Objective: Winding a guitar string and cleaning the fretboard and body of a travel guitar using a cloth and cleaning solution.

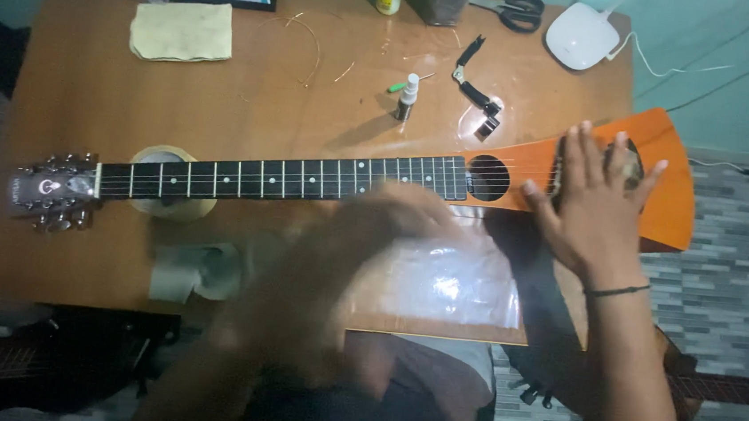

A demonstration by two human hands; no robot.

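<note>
Head view | right hand [596, 201] flat on guitar [670, 185] | scissors [517, 10] behind

Dim overhead light, left hand [363, 236] motion-blurred

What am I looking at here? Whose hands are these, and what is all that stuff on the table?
This one picture comes from a camera worn on a person's head, looking down at their own two hands. On the brown wooden table lies a small orange travel guitar with a black neck. The right hand rests flat on the guitar's body. The left hand is blurred because it is moving, above a clear plastic bag; I cannot tell if it holds anything. Nearby lie a yellow cloth, black scissors, a small white bottle and a tape roll.
</note>
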